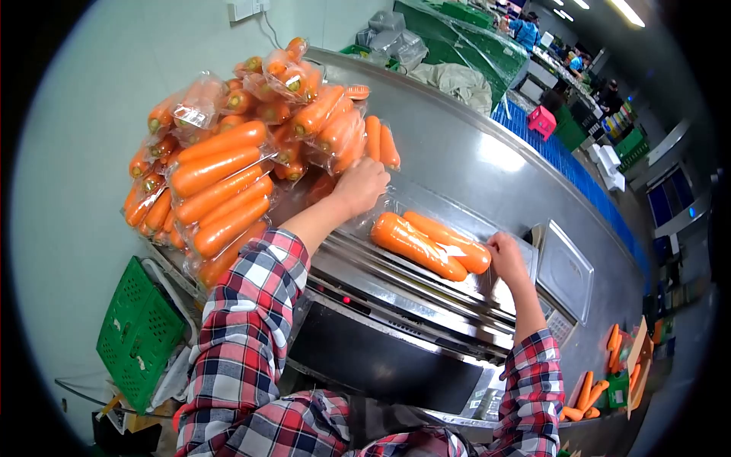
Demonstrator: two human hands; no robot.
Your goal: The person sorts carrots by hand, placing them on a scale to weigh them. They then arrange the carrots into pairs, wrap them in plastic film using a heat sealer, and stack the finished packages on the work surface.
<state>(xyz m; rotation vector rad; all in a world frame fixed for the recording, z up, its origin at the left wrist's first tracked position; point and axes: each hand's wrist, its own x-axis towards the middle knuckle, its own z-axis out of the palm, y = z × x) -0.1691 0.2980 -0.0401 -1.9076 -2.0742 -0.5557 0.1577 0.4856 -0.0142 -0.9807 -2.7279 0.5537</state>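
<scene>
A pack of carrots (430, 247), two side by side in clear plastic film, lies on the metal wrapping machine (411, 301) in front of me. My right hand (506, 255) is at the pack's right end, its fingers pinched on the plastic film there. My left hand (362, 186) is beyond the pack's left end, next to the wrapped pile, with its fingers curled closed. Loose film shows near its fingertips, but what they hold is hidden. A big heap of film-wrapped carrots (221, 171) is stacked to the left.
A metal table (434, 129) extends behind the machine. On the right are a metal tray (565, 270) and loose carrots (586, 392) by a cardboard box (638, 362). A green crate (141, 331) stands at lower left. Several people work in the far background.
</scene>
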